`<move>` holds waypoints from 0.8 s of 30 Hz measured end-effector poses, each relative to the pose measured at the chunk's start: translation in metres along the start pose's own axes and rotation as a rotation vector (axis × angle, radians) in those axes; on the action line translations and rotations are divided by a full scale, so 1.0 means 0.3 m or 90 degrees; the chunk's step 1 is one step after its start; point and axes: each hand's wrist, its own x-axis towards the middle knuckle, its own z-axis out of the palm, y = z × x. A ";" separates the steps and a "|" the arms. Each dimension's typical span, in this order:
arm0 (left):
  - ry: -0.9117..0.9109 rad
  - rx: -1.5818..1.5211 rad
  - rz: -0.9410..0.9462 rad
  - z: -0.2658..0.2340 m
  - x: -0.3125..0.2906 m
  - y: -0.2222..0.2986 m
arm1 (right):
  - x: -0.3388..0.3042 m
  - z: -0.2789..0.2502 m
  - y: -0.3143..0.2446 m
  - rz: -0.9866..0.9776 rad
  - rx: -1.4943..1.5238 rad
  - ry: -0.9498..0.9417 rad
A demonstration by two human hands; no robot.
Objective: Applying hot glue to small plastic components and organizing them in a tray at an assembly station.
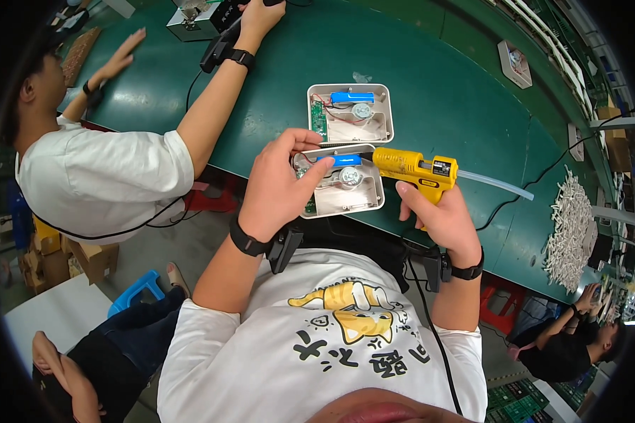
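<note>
Hands (pixel 279 185) (pixel 442 222) w/ box (pixel 353 199) & glue gun (pixel 402 161) nr tbl edge (pixel 391 224)

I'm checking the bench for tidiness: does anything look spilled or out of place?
A crumpled clear scrap lies loose on the green bench, just beyond the far housing, seemingly stray. The white pieces at the right are heaped loosely, though perhaps deliberately. I see no clear damage to the near housing or yellow glue gun.
</note>
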 end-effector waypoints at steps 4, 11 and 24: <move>-0.044 -0.055 -0.034 -0.007 -0.003 -0.019 | 0.015 -0.001 -0.001 0.011 -0.036 0.002; -0.085 -0.064 -0.048 -0.011 0.027 -0.037 | -0.028 0.018 0.015 -0.086 -0.194 0.095; -0.061 -0.082 -0.009 0.017 0.027 -0.043 | -0.033 0.007 0.008 0.042 -0.020 0.022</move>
